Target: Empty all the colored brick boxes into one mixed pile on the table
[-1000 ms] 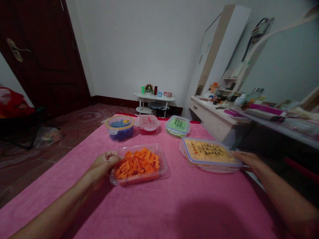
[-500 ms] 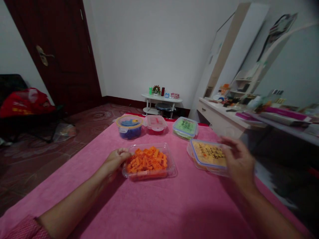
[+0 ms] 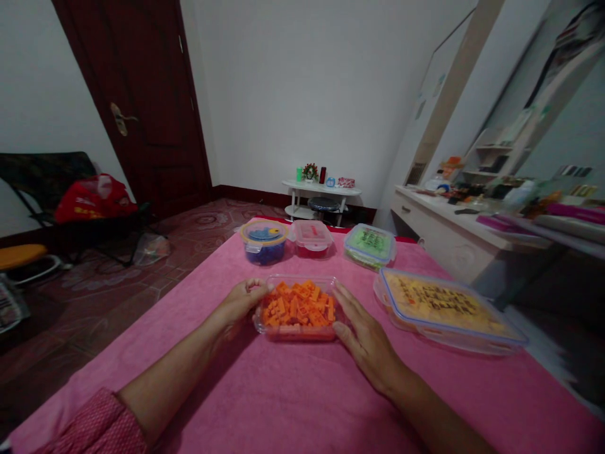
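Holding the left rim of a clear tub, my left grip is closed on the plastic, thumb over the edge and fingers curled beside it. My right grip lies against the tub's right side with thumb and fingers spread apart; it looks to be touching there, though I cannot tell how firmly it presses. The tub sits on the pink-covered worktop, between my two grips, its top uncovered and orange bricks heaped loosely inside.

Beyond it, near the far edge, I have three lidded boxes in view: a round blue container with a yellow-rimmed top at left, a red container just beside it, and a green container with dark writing, set apart to the right. A larger yellow container, edged in blue and also lettered, lies to the right of my right grip, clear of it. Farther off I see a low white stand, a dark red door and a red bag.
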The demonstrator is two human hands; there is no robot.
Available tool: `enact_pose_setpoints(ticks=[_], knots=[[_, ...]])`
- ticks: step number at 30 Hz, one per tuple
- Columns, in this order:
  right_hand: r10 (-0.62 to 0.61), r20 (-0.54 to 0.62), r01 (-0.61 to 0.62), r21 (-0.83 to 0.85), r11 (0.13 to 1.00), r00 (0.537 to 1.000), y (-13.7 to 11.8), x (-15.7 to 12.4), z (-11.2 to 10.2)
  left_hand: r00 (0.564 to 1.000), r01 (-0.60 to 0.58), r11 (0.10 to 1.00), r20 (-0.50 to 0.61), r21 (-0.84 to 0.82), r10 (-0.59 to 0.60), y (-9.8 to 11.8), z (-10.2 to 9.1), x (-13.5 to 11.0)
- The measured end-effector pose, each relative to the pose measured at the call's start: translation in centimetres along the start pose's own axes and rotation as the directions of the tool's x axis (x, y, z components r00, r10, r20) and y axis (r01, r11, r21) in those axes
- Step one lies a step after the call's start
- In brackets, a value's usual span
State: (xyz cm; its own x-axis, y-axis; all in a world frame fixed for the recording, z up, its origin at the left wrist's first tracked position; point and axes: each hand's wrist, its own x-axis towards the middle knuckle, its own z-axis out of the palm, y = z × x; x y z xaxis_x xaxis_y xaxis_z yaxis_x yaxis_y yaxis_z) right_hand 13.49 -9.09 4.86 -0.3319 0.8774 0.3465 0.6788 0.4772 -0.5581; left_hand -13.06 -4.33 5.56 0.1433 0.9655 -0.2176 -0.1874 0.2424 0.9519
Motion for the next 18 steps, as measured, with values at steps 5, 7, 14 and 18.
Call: enact_pose_setpoints(ticks=[5, 7, 14, 18], knots=[[0.039, -0.033, -0.037, 0.074, 0.997, 0.999, 0.5, -0.7, 0.5, 0.956, 0.034, 0.999, 0.290, 0.018, -0.038, 1.4, -3.1, -0.7], [0.078, -0.071, -0.068, 0.124, 0.990, 0.994, 0.9, -0.9, 0.9, 0.918, 0.018, 0.999, 0.396, 0.039, -0.032, 1.5, -4.3, -0.8], [0.112, -0.118, -0.093, 0.155, 0.984, 0.987, 1.6, -0.9, 0.6, 0.863, 0.009, 1.000, 0.506, 0.027, -0.021, -0.2, -5.1, -0.1], [0.110, -0.151, -0.080, 0.191, 0.978, 0.982, 1.5, -1.1, 0.8, 0.886, -0.006, 1.000, 0.463, 0.010, 0.000, -0.5, -5.2, -0.1]])
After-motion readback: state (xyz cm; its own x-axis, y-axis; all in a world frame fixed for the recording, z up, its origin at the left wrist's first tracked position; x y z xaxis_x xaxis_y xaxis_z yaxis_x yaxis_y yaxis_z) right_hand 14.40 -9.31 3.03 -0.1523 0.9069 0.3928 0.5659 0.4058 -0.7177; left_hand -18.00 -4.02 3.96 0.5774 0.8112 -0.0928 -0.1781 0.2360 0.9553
